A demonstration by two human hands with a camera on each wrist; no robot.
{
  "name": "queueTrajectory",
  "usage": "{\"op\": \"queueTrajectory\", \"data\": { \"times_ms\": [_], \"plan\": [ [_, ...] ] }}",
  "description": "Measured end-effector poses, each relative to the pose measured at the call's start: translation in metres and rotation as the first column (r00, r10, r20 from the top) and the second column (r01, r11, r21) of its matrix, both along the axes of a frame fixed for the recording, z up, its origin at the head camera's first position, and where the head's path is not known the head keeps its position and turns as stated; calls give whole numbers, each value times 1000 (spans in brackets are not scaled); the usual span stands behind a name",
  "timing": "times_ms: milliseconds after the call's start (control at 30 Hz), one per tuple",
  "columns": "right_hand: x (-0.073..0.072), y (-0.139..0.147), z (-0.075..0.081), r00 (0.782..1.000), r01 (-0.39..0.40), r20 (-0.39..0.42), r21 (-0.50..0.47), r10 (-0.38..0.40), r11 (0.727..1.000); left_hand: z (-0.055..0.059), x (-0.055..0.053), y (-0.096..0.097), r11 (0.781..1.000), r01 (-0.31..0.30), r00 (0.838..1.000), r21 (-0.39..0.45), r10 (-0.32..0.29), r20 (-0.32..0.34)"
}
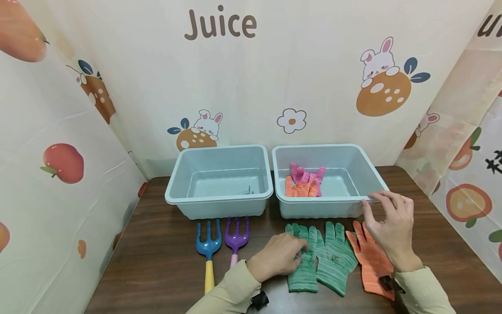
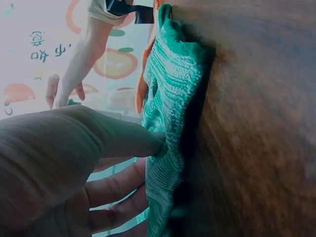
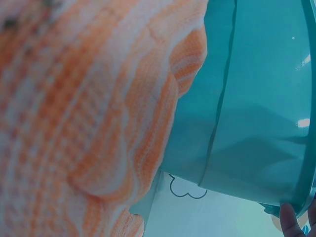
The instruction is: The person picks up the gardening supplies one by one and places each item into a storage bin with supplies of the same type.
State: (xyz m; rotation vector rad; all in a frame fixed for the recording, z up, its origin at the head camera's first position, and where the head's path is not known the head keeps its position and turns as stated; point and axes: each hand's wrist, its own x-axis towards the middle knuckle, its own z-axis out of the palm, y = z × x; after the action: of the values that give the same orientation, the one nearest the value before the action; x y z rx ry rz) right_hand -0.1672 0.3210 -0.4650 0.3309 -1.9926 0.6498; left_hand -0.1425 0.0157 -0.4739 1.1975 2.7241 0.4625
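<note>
My left hand (image 1: 278, 256) is over the left green striped glove (image 1: 303, 279), pinching its knit; in the left wrist view the thumb presses into the green fabric (image 2: 173, 84). Beside it another green glove (image 1: 335, 261) lies flat on the table. My right hand (image 1: 394, 222) is at the front right corner of the right pale-blue box (image 1: 317, 207), its thumb outside the rim and fingertips over it. Beneath that wrist lies an orange glove (image 1: 372, 261), which fills much of the right wrist view. Inside the box are a pink glove (image 1: 310, 173) and an orange glove (image 1: 301, 188).
A second pale-blue box (image 1: 223, 207) stands to the left, with a small bluish piece (image 1: 246, 192) inside. In front of it lie a blue fork with a yellow handle (image 1: 209, 246) and a purple fork with a pink handle (image 1: 236, 240). Printed curtains (image 1: 251, 78) border the dark wooden table (image 1: 157, 261).
</note>
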Motion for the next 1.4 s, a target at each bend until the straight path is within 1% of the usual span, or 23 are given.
{"op": "queueTrajectory", "data": {
  "times_ms": [167,267,400,533,667,867,967,1200,1400],
  "plan": [
    [0,0,0,1000,0,-5,1,0,1000,2,1,0,1000,8,1000,-22,-8,-4],
    [0,0,-1,1000,0,-8,3,0,1000,4,0,-1,1000,4,1000,-23,-3,11],
    [-1,0,0,1000,2,-13,4,-2,1000,6,-1,-2,1000,-2,999,2,2,33],
    [-2,0,-1,1000,1,-15,3,-1,1000,5,-2,-3,1000,-1,999,25,0,39],
    [-2,-1,-1,1000,3,-16,-1,-3,1000,5,-3,-3,999,-4,999,45,3,35],
    [-1,0,-1,1000,9,-13,0,-9,1000,9,-5,-5,995,20,1000,94,-20,-1],
    [-1,0,-1,1000,9,-11,1,-9,1000,10,-6,-6,993,24,1000,114,-24,0],
    [-1,-1,-1,1000,6,-15,-4,-6,1000,11,-6,-7,990,41,999,132,-42,3],
    [-2,-1,-1,1000,8,-17,-4,-9,1000,14,-6,-9,989,37,999,142,-41,32]
  ]
}}
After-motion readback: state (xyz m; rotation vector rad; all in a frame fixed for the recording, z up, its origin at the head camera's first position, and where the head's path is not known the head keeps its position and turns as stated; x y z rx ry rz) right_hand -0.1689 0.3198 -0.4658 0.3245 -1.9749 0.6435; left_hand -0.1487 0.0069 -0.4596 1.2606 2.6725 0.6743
